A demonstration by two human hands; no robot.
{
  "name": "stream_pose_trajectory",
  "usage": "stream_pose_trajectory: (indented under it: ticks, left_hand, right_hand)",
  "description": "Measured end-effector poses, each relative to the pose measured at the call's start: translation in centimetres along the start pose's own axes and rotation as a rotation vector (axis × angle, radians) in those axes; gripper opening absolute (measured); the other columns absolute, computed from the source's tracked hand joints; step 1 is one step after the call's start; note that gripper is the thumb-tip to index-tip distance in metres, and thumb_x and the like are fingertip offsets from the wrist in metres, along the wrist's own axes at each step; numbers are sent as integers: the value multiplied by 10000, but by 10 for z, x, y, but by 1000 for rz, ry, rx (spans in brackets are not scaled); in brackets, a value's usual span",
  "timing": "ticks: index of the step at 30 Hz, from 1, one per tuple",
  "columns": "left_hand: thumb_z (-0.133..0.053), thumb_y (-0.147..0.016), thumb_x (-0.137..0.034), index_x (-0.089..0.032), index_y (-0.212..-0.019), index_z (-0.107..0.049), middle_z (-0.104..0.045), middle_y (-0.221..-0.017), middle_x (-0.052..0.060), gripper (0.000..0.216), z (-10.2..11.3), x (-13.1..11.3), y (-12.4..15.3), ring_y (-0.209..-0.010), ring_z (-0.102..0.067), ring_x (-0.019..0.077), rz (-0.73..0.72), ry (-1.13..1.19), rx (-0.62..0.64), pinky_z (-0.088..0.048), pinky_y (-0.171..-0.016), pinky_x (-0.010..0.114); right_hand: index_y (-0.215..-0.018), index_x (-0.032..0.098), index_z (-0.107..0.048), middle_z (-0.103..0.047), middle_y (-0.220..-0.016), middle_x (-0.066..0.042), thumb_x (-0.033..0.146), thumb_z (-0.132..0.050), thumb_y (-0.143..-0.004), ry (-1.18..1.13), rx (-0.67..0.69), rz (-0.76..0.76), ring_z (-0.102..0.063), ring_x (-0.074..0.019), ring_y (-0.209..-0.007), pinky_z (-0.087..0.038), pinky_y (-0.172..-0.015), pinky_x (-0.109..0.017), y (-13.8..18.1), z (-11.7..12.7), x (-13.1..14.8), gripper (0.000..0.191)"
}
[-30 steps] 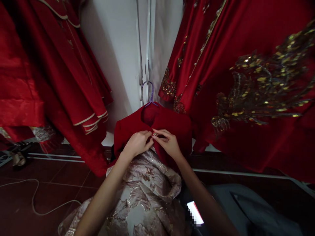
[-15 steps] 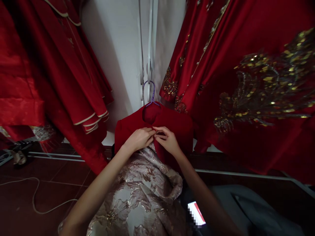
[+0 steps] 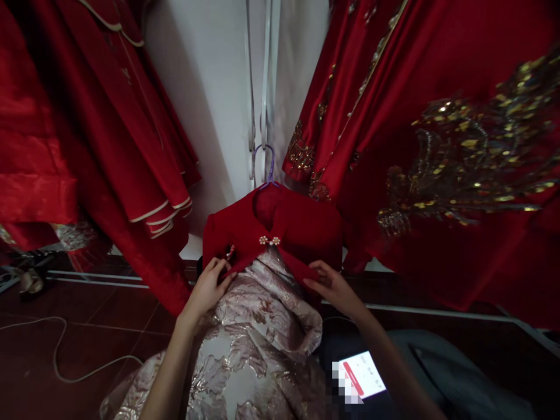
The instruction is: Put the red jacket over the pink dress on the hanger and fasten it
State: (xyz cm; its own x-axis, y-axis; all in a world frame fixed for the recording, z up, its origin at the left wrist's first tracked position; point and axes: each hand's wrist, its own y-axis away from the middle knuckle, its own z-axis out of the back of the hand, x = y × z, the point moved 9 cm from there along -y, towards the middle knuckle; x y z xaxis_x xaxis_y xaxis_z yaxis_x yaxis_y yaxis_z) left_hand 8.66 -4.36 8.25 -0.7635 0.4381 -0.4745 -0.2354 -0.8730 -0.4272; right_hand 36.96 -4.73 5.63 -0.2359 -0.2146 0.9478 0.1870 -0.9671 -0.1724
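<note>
Red jacket (image 3: 292, 224) neck-up, long axis crosswise

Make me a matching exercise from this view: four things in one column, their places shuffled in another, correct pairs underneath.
Things
1. Purple hanger
2. Double-flower clasp
3. Left hand
4. Lit screen

Places
A. Joining the front edges of the red jacket, below its neckline
B. Low in the picture, right of the floral brocade
C. Rising from the jacket's neckline
D. At the jacket's front edge, on the picture's left

Pairs: 1-C, 2-A, 3-D, 4-B
</note>
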Motion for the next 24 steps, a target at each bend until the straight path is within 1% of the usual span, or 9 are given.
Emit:
stream_pose_trajectory:
  ticks: [3,6,8,10,13,15,17,21,24]
  left_hand:
    - [-395,-896,-311,-214,-920,-513,-541,-887,26,155,18,-19,4,-815,-565,153,13,3,-57,-457,-742,268]
    - [-359,-914,-317,-222,-942,-507,-556,-912,38,178,17,-66,0,-818,-582,159,-25,-69,-56,-453,-714,252]
    - [-349,-915,-295,-228,-968,-510,-568,-922,44,183,-5,-98,-7,-784,-599,158,-69,-96,-13,-457,-677,244]
    - [-386,-885,-232,-214,-1064,-501,-580,-973,76,213,-38,-114,-18,-736,-614,176,-67,-130,40,-461,-616,261]
    - [-430,-801,-92,-160,-1105,-520,-589,-1040,148,324,-86,-102,-37,-707,-631,202,51,-122,67,-475,-601,296]
    - [-430,-787,-77,-161,-1125,-528,-606,-1037,156,362,-100,-90,-46,-830,-629,240,77,-55,-18,-494,-685,335]
    - [-432,-791,-98,-172,-1149,-529,-612,-1055,151,378,-102,-86,-44,-971,-590,267,25,7,-110,-482,-802,389]
    - [-496,-762,-147,-153,-1074,-575,-611,-1022,138,321,-97,-95,-12,-1049,-529,283,-108,3,-86,-404,-944,478]
    - [-514,-764,-162,-189,-959,-592,-599,-969,83,212,-80,-95,14,-1002,-529,240,-60,31,-139,-334,-1013,499]
  right_hand:
    - [-852,218,-445,-482,-738,38,349,-652,-741,-72,55,16,-501,-108,-678,-413,-613,-215,10,-5,24,270]
    - [-809,215,-412,-466,-719,46,347,-635,-753,-151,68,14,-470,-91,-623,-383,-562,-198,7,-13,54,265]
    - [-799,217,-400,-475,-707,44,350,-621,-756,-187,49,26,-467,-93,-601,-381,-550,-202,-4,-20,74,261]
    - [-787,221,-402,-463,-679,42,343,-615,-746,-176,-30,115,-462,-100,-586,-386,-553,-213,-19,-25,97,249]
    - [-810,239,-402,-467,-683,34,310,-613,-722,-132,-161,313,-471,-119,-593,-400,-561,-230,-37,-42,123,239]
    - [-837,245,-406,-496,-706,26,280,-601,-716,-85,-169,373,-501,-133,-621,-410,-568,-236,-47,-62,121,231]
    - [-832,241,-432,-523,-721,21,237,-584,-709,27,-155,389,-526,-139,-649,-416,-589,-240,-56,-80,106,195]
    - [-739,225,-468,-545,-709,26,167,-547,-686,280,-134,369,-529,-136,-652,-417,-649,-254,-77,-95,59,112]
    - [-731,220,-477,-547,-698,34,133,-531,-669,336,-122,341,-524,-129,-648,-420,-662,-253,-88,-94,32,119]
